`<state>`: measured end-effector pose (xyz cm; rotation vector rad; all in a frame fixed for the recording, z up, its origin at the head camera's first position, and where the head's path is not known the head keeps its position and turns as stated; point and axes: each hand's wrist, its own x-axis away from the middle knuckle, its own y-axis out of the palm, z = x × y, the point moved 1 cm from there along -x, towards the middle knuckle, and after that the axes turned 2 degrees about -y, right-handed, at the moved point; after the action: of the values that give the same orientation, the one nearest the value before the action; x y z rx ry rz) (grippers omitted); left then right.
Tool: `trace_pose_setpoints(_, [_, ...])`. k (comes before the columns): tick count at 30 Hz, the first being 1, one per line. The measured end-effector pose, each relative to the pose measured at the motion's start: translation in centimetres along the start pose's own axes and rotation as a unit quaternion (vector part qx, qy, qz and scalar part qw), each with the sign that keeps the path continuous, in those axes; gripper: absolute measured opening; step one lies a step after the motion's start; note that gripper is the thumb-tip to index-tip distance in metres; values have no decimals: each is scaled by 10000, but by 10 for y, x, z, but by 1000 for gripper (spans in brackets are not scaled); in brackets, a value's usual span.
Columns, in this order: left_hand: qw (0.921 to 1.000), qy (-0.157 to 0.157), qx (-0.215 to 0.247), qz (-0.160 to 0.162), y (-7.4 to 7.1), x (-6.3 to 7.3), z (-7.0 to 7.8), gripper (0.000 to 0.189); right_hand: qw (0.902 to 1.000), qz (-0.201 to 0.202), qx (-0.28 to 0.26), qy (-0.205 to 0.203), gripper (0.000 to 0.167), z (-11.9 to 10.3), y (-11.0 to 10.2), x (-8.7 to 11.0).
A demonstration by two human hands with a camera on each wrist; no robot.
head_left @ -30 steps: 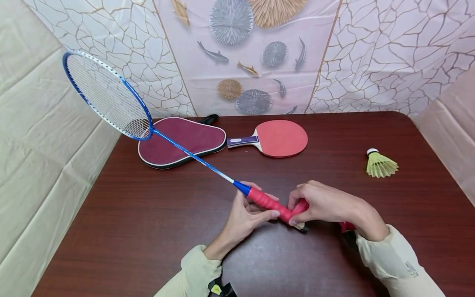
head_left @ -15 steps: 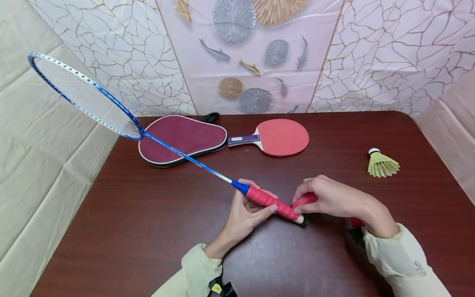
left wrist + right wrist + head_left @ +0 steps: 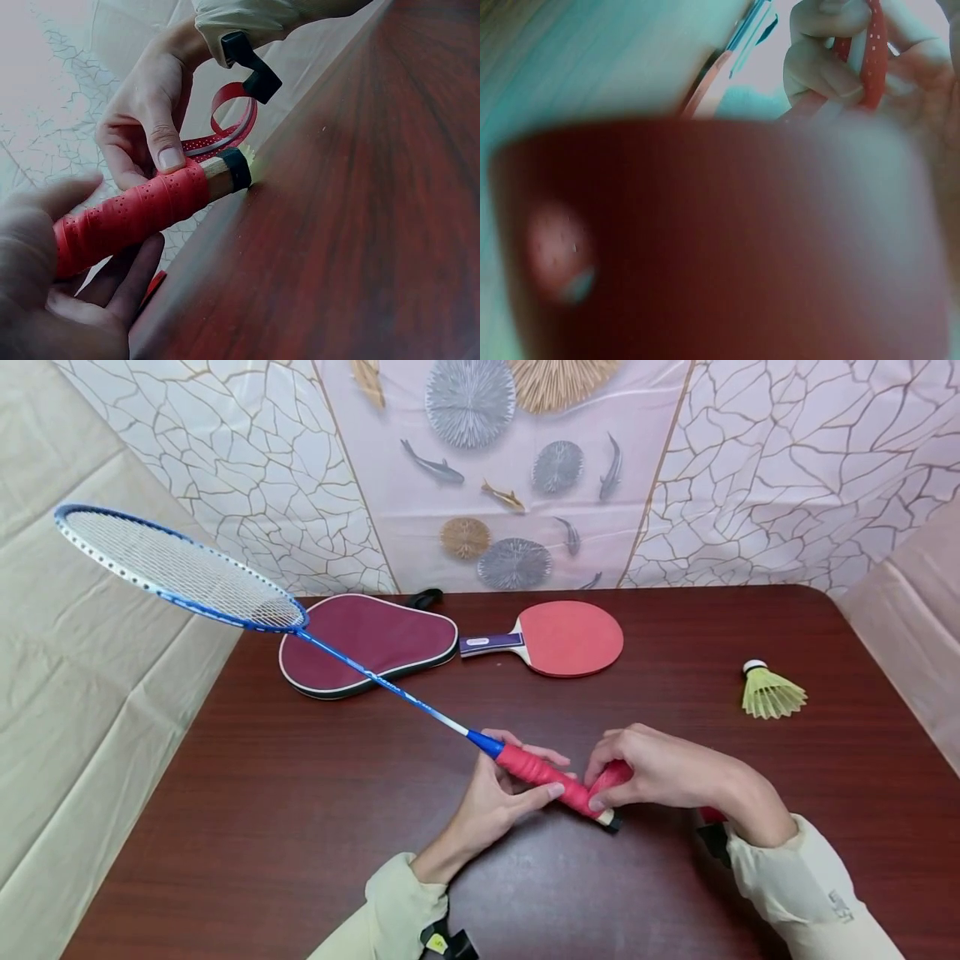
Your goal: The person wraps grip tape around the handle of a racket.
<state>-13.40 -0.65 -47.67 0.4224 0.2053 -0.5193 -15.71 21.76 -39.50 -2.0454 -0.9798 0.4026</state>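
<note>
A blue and white badminton racket (image 3: 390,689) slants up to the left, its strung head raised over the table. My left hand (image 3: 489,802) holds the handle, thumb on the near side and fingers behind. Red perforated grip tape (image 3: 135,217) winds in overlapping turns along most of the handle. Near the butt, my right hand (image 3: 671,770) pinches the tape, thumb right against the last turn. Bare wood (image 3: 219,181) and a black end cap (image 3: 238,168) show beyond it. A loose tape length loops back past the right wrist; blurred red tape (image 3: 742,240) fills most of the right wrist view.
A maroon paddle case (image 3: 375,635) lies at the table's back left, behind the racket shaft. To its right is a red table tennis paddle (image 3: 572,639). A yellow shuttlecock (image 3: 771,692) rests at the right. Patterned cloth (image 3: 517,477) hangs behind the brown table (image 3: 247,827).
The racket has turned about its shaft, its head swinging left and tilting flatter. My right hand moved out from the handle, then back in, still pinching the tape. My left hand stays on the handle.
</note>
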Motion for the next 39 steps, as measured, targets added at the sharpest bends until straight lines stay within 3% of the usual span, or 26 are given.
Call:
trace_pose_setpoints(4, [9995,-209,-189,143,-1,1,0,58,9995,-68,-70,299,16,-1,3,0])
trace_pose_setpoints(9, [9951,-437,-764,460,-4,2,1,69,9988,-108,-307,376,19,0,4,0])
trace_pose_setpoints(17, [9955,-331,-830,328,-4,2,1,74,9982,-275,-462,264,23,2,8,-2])
trace_pose_setpoints(24, [9917,-267,-1188,407,-2,3,0,48,9994,-219,-197,-186,18,3,9,-2])
trace_pose_setpoints(31, [9946,156,-925,437,-1,3,-1,44,9997,-128,-143,-130,18,1,8,-3])
trace_pose_setpoints(37, [9980,190,-276,541,-2,1,0,43,9998,-119,-149,97,20,-1,9,-5])
trace_pose_setpoints(39, [9983,176,-253,492,-2,1,0,42,9998,-84,-146,134,21,-1,9,-6])
